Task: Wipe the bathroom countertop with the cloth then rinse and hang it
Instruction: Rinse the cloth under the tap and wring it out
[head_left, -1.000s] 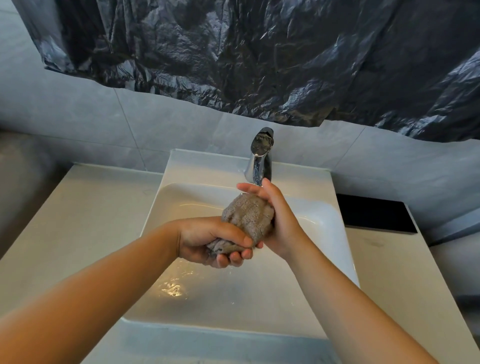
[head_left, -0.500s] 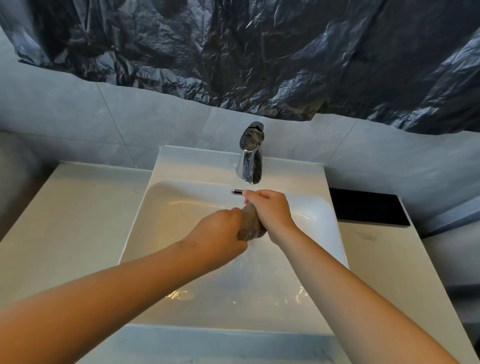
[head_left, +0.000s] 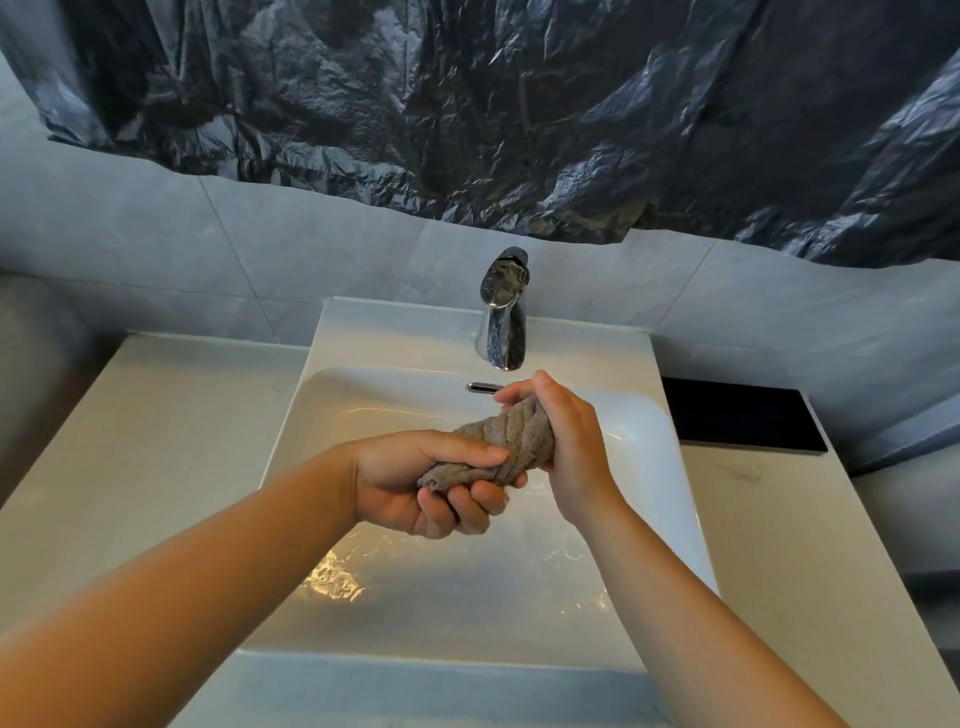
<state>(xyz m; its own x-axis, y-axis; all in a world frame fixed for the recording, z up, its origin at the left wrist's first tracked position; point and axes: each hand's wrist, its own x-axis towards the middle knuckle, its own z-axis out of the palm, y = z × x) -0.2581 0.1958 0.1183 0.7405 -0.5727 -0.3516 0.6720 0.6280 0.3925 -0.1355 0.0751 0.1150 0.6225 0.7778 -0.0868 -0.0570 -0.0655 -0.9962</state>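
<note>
A grey-brown cloth (head_left: 506, 441) is twisted into a tight roll above the white sink basin (head_left: 332, 395). My left hand (head_left: 415, 483) grips its lower left end, palm turned up with fingers curled under. My right hand (head_left: 569, 441) grips the upper right end, just below the chrome faucet (head_left: 503, 312). Water lies on the basin floor. The pale countertop (head_left: 156, 441) runs to both sides of the sink.
A flat black rectangle (head_left: 743, 421) lies on the counter at the back right. Crumpled dark plastic sheeting (head_left: 519, 114) covers the wall above the grey tiles. A chrome overflow slot (head_left: 480, 386) sits in the basin's back wall.
The cloth went from a bunched wad to a twisted roll. My left hand turned from knuckles-up to palm-up, wringing it against the right hand.
</note>
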